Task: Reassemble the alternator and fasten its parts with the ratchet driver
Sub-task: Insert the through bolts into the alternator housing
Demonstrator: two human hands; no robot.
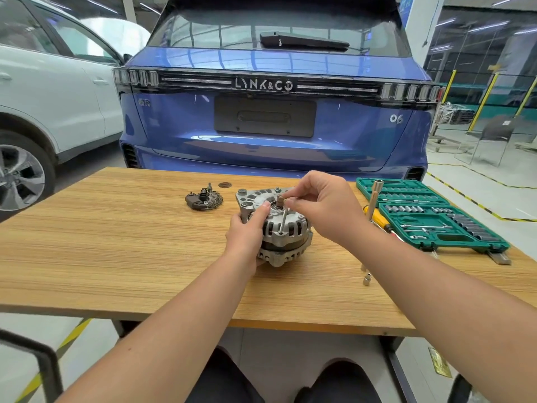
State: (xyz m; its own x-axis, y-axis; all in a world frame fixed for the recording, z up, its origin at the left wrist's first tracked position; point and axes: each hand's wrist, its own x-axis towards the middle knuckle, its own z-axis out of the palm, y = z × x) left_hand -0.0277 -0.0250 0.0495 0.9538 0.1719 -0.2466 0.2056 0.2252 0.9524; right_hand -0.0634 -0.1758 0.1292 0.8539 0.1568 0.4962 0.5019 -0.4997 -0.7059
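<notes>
While the left hand (247,228) grips the alternator (280,228) mid-bench (116,242), the right hand (322,205) pinches a long bolt (283,221) standing in its housing. A green socket set (430,216) lies right; a blue car (276,97) is parked beyond.

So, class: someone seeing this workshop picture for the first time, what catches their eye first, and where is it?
Probably the blue car filling the background, right behind the wooden table. Next, at the table's middle, the alternator: the left hand grips its side while the right hand pinches a long bolt standing in its housing. An open green socket set lies to the right.
</notes>
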